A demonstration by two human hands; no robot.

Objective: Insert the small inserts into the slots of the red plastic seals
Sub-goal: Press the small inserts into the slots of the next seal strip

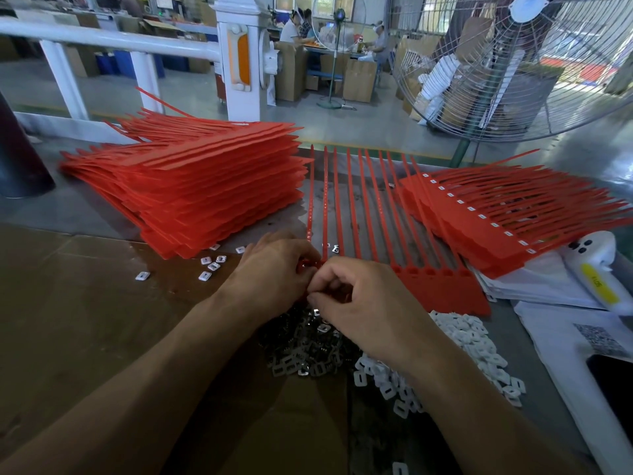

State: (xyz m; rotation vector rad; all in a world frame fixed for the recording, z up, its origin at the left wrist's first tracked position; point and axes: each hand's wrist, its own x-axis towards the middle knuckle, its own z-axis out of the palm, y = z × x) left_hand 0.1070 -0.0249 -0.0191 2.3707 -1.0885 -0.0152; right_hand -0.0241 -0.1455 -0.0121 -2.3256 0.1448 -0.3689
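Left hand: the left hand [274, 269] is resting on the bench with its fingers curling around the left end of the red seal strip [442, 286], at the point where both hands are meeting.
Right hand: the right hand [363, 303] is lying just beside the left, with fingers bending inward and fingertips pinching at the same spot on the strip; whether a small insert is sitting between the fingertips cannot be told, as the fingers are hiding it.
Seal strip in work: it is lying flat in front of the hands, its red tails [359, 200] fanning away from the person across the grey bench top [68, 210].
Metal inserts: a heap of small metal inserts [301, 351] is lying directly beneath the two wrists.
White inserts: a heap of white plastic inserts [476, 341] is lying to the right of the metal heap, partly under the right forearm.
Stray inserts: a few loose inserts [209, 269] are lying on the brown cardboard [85, 303] to the left of the hands.
Left stack: a tall stack of red seals [205, 186] is standing to the left, behind the cardboard.
Right stack: a lower stack of red seals with white inserts showing [507, 217] is lying to the right.
Surroundings: a large wire-guard fan [513, 63] is standing beyond the bench at right; a white handheld device with a yellow label [592, 272] is lying on white papers [555, 320] at the right edge.
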